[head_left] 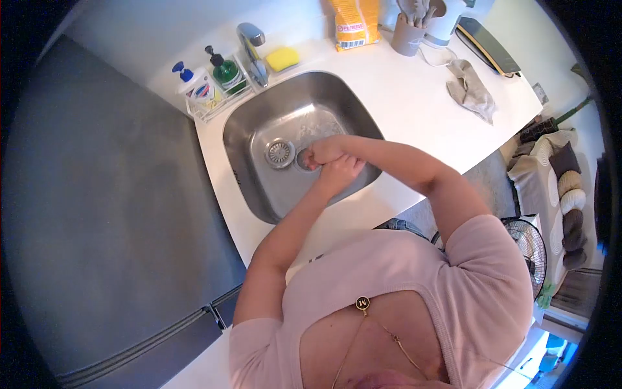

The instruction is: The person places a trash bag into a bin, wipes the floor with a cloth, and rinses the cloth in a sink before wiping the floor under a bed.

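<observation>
Both of my hands are low over the stainless steel sink, just right of its round drain strainer. My left hand is closed around my right wrist, its fingers lying over the wrist. My right hand has its fingers curled inward and pointing down. Beside those fingers, a small round shape shows in part against the sink floor. I cannot make out what it is, or whether the right hand holds it.
Behind the sink are the faucet, a yellow sponge, a green pump bottle and a white pump bottle. Further right are an orange bag, a utensil holder and a cloth. A dark panel borders the left.
</observation>
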Action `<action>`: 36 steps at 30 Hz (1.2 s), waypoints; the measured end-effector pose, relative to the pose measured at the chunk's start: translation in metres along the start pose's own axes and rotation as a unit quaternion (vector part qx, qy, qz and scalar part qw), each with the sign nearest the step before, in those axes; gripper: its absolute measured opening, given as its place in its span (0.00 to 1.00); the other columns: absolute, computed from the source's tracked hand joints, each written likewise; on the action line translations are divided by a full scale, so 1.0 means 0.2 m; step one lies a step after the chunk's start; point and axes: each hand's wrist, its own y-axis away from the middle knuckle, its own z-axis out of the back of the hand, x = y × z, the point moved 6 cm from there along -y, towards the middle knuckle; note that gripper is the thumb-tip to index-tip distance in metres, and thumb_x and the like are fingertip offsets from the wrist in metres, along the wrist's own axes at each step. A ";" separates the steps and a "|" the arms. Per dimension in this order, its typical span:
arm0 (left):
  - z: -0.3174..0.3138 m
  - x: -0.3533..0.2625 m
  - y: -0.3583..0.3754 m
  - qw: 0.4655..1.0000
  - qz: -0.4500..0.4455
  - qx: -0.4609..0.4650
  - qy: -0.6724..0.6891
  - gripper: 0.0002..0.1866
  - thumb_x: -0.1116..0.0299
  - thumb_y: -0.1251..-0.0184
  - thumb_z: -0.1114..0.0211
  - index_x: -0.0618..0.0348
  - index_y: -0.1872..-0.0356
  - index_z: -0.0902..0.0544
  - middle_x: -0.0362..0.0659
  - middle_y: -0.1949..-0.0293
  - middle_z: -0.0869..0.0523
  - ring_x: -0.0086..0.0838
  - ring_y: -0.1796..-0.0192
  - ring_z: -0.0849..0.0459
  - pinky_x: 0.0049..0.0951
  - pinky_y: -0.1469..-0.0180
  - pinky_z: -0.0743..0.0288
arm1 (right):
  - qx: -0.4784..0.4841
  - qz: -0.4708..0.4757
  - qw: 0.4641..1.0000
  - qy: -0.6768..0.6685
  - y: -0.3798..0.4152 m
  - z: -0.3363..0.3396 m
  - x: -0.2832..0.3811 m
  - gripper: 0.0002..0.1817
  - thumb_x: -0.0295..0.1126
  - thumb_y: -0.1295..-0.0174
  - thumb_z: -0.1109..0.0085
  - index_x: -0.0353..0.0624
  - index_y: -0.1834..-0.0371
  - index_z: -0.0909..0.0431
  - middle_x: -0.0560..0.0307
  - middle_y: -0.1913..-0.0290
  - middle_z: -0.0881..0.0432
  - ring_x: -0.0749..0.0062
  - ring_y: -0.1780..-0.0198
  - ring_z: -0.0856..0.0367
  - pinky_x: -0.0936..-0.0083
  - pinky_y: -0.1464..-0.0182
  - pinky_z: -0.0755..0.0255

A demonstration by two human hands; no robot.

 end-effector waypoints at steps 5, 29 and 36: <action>-0.25 0.00 0.13 0.950 0.062 0.303 0.046 0.13 0.68 0.41 0.49 0.56 0.59 0.18 0.47 0.53 0.17 0.34 0.50 0.18 0.36 0.46 0.27 | -0.073 0.031 0.993 0.089 -0.04 -0.07 -0.01 0.09 0.29 0.54 0.48 0.42 0.71 0.21 0.51 0.70 0.18 0.62 0.67 0.22 0.64 0.61 0.30; -0.34 0.03 0.25 0.901 0.157 0.274 0.297 0.22 0.57 0.35 0.47 0.60 0.46 0.27 0.53 0.45 0.26 0.44 0.38 0.32 0.42 0.36 0.42 | -0.357 -0.135 0.922 0.067 0.00 -0.13 -0.22 0.11 0.31 0.56 0.41 0.42 0.68 0.18 0.47 0.64 0.17 0.51 0.60 0.18 0.59 0.60 0.24; -0.15 -0.03 0.12 0.959 0.028 0.148 0.240 0.17 0.62 0.38 0.42 0.62 0.52 0.24 0.51 0.53 0.22 0.45 0.46 0.26 0.43 0.42 0.36 | -0.357 -0.172 0.916 0.059 0.07 -0.09 -0.25 0.12 0.36 0.46 0.43 0.41 0.63 0.20 0.42 0.60 0.18 0.47 0.58 0.19 0.57 0.59 0.25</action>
